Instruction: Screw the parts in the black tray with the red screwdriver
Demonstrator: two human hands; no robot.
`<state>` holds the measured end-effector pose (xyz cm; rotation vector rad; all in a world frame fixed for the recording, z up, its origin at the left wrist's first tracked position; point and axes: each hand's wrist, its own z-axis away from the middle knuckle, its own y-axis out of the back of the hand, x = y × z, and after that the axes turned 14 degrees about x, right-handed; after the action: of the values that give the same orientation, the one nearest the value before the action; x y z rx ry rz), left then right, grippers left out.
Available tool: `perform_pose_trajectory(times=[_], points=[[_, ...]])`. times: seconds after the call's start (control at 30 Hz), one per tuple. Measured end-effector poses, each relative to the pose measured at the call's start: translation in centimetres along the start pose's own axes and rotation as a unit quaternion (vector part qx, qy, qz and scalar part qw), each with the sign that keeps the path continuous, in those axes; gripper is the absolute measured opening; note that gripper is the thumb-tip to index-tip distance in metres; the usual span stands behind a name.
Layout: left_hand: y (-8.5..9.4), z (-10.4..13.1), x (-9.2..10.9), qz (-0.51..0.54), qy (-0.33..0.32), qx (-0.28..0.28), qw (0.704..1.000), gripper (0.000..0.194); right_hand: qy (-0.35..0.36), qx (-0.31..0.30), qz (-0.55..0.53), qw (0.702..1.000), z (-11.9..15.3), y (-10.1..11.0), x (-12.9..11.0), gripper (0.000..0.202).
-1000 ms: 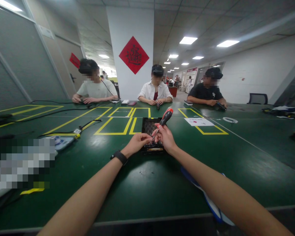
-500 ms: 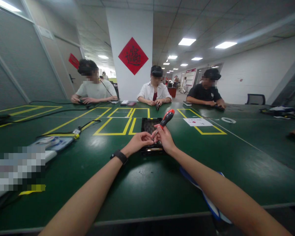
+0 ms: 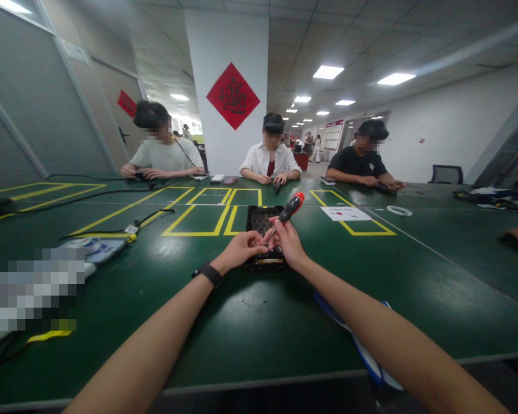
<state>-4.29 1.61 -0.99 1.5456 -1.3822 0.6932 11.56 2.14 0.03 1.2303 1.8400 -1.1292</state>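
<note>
A screwdriver (image 3: 292,207) with a black and red handle is in my right hand (image 3: 290,241), its handle leaning up and to the right. My left hand (image 3: 243,248), with a black band on the wrist, pinches at the lower end of the screwdriver's shaft. Anything small between those fingertips is hidden. Both hands are over a black tray (image 3: 265,266) lying on the green table. Its inside looks dark and bumpy, and the hands cover part of it.
Yellow tape outlines (image 3: 192,234) mark the green table (image 3: 259,339). A paper sheet (image 3: 346,214) and a white ring (image 3: 399,211) lie right of the tray. Cables and a pale device (image 3: 95,250) are on the left. Three people sit opposite. A blue-edged item (image 3: 371,362) lies under my right forearm.
My hands and the screwdriver keep nearly the same pose over the tray. The whole view has shifted slightly. The person at right opposite has moved a hand a little.
</note>
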Motion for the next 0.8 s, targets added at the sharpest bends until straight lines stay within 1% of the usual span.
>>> perform_pose_trajectory(times=[0.07,0.23,0.3,0.4,0.47,0.5,0.57,0.67,0.7,0.73,0.8], points=[[0.0,0.0,0.0,-0.007,-0.005,-0.013,1.000,0.027,0.003,-0.006,0.007,1.000,0.1,-0.1,-0.1,0.027],[0.3,0.1,0.5,0.008,-0.025,-0.079,0.997,0.025,0.002,-0.032,0.011,0.999,0.2,-0.2,-0.3,0.026],[0.2,0.1,0.6,0.026,-0.020,-0.077,0.996,0.025,0.010,-0.033,0.015,0.999,0.3,-0.2,-0.3,0.026],[0.0,0.1,0.3,0.030,-0.009,-0.038,0.999,0.030,0.022,-0.017,0.018,0.999,0.3,-0.3,-0.3,0.025],[0.0,0.0,0.0,0.015,-0.005,-0.017,1.000,0.028,0.026,-0.005,0.013,1.000,0.3,-0.3,-0.3,0.025],[0.0,0.0,-0.2,0.010,-0.004,-0.016,1.000,0.027,0.026,-0.002,0.009,1.000,0.3,-0.2,-0.3,0.026],[0.2,-0.1,-0.4,0.015,0.000,-0.032,0.999,0.026,0.018,-0.003,0.002,1.000,0.2,-0.2,-0.2,0.026],[0.3,-0.2,-0.3,0.039,0.011,-0.081,0.996,0.029,0.002,-0.005,-0.003,1.000,0.2,-0.1,-0.2,0.027],[0.3,-0.2,-0.1,0.047,0.015,-0.088,0.995,0.029,-0.001,-0.005,-0.002,1.000,0.2,-0.1,-0.2,0.028],[0.3,-0.2,0.0,0.051,0.018,-0.086,0.995,0.029,0.000,-0.003,-0.001,1.000,0.1,-0.1,-0.2,0.028],[0.2,-0.1,0.2,0.043,0.017,-0.061,0.997,0.029,0.005,0.003,0.003,1.000,0.2,-0.1,-0.2,0.029]])
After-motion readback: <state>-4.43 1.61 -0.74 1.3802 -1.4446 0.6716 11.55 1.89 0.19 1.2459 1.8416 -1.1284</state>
